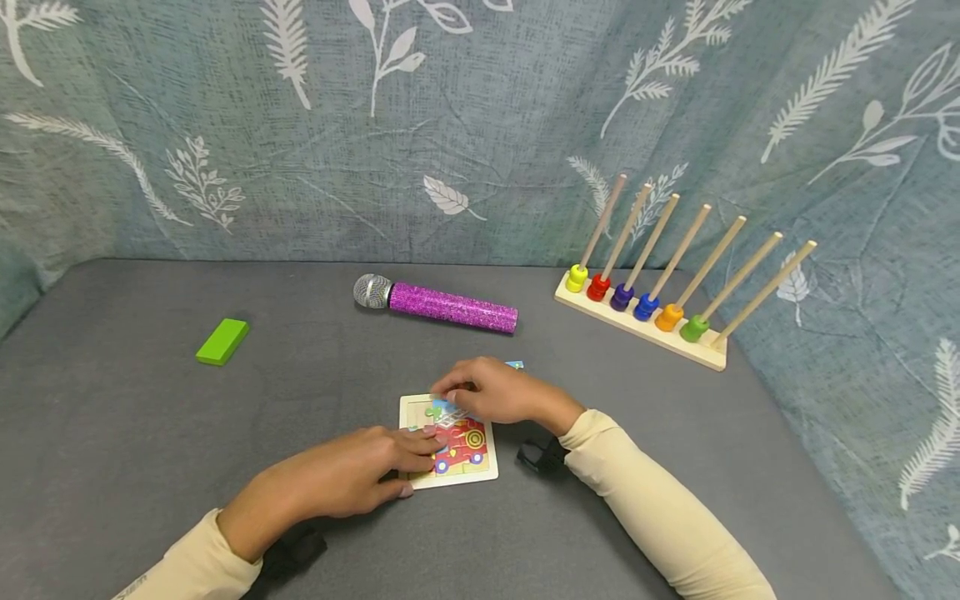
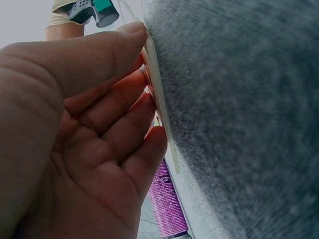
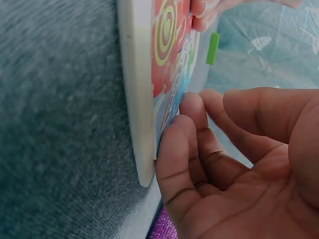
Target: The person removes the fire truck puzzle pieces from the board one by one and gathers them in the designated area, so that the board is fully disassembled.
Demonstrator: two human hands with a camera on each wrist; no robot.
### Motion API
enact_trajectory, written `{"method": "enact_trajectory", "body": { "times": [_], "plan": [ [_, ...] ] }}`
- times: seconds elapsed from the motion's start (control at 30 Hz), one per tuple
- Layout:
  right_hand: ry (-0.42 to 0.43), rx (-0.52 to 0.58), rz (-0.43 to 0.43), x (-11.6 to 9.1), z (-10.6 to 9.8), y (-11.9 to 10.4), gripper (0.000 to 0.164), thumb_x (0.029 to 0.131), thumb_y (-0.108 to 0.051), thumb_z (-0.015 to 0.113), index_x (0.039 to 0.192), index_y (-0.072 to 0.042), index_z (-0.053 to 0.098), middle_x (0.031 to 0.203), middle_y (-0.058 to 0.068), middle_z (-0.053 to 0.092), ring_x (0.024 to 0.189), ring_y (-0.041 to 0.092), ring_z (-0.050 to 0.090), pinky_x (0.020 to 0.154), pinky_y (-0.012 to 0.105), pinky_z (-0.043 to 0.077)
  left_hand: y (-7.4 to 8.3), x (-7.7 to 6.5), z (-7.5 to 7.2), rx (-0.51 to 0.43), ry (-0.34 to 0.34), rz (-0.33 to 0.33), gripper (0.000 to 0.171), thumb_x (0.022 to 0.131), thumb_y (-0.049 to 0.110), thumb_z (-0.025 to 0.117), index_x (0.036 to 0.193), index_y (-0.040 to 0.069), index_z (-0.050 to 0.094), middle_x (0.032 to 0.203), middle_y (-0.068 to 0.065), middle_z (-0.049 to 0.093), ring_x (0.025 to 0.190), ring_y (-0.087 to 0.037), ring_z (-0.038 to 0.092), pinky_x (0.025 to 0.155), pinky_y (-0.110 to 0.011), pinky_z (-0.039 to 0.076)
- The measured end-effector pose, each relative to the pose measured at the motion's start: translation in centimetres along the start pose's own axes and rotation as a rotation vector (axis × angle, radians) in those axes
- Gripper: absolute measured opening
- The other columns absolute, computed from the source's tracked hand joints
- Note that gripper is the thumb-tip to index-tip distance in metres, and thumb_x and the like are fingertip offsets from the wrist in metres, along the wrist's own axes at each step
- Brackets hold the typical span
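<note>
A small wooden jigsaw puzzle [image 1: 480,471] with a pale frame shows a red vehicle with blue wheels and a ladder. Over its left side lies my left hand [image 1: 371,467], fingertips on the pieces and thumb at the frame's near-left edge. My right hand [image 1: 491,390] reaches over the top edge. In the right wrist view, fingertips of the right hand [image 3: 219,164] touch the puzzle's blue upper part, with the thumb lifted off; no piece shows between them. Bare wood shows at the upper left of the tray. A blue piece [image 1: 515,364] is partly hidden behind the right hand.
A microphone [image 1: 453,307] with a glittery purple handle lies beyond the puzzle. At the back right stands a wooden peg rack [image 1: 637,321] with coloured beads on upright sticks. A green block [image 1: 222,342] lies on the left of the grey table [image 1: 300,333].
</note>
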State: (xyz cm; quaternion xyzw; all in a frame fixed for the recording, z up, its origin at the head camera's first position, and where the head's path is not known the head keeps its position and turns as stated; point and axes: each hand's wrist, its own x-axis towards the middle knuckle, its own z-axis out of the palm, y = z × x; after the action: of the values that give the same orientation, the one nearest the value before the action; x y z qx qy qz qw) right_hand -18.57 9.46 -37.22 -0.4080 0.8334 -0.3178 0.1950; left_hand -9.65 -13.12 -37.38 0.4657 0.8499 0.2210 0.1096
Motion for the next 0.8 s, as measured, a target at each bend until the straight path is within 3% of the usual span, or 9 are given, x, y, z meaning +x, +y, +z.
{"method": "enact_trajectory", "body": {
  "times": [0.3,0.53,0.8],
  "plan": [
    [-0.015,-0.044,0.017,0.25,0.25,-0.25,0.027,0.097,-0.002,0.051,0.117,-0.001,0.069,0.105,0.006,0.065,0.091,0.012,0.054,0.078,0.023,0.045,-0.07,0.02,-0.03,0.005,-0.008,0.0,0.035,0.089,0.007,0.068,0.124,0.004,0.067,0.138,-0.007,0.055,0.128,-0.022,0.05,0.1,-0.045,0.045],
    [-0.009,-0.044,0.019,0.13,0.4,-0.2,0.023,0.096,-0.001,0.052,0.104,-0.006,0.073,0.096,0.001,0.06,0.084,0.011,0.05,0.074,0.023,0.044,-0.2,0.09,-0.11,-0.012,-0.018,-0.008,0.035,0.089,0.007,0.069,0.124,0.004,0.067,0.138,-0.007,0.055,0.128,-0.021,0.05,0.099,-0.043,0.045],
    [0.016,-0.062,0.045,0.05,0.26,-0.21,0.024,0.097,-0.004,0.052,0.11,-0.004,0.072,0.1,0.002,0.063,0.087,0.011,0.053,0.077,0.023,0.045,-0.06,0.11,-0.27,-0.022,-0.021,-0.03,0.035,0.09,0.008,0.068,0.125,0.005,0.067,0.14,-0.005,0.053,0.13,-0.022,0.048,0.1,-0.046,0.044]
  ]
}}
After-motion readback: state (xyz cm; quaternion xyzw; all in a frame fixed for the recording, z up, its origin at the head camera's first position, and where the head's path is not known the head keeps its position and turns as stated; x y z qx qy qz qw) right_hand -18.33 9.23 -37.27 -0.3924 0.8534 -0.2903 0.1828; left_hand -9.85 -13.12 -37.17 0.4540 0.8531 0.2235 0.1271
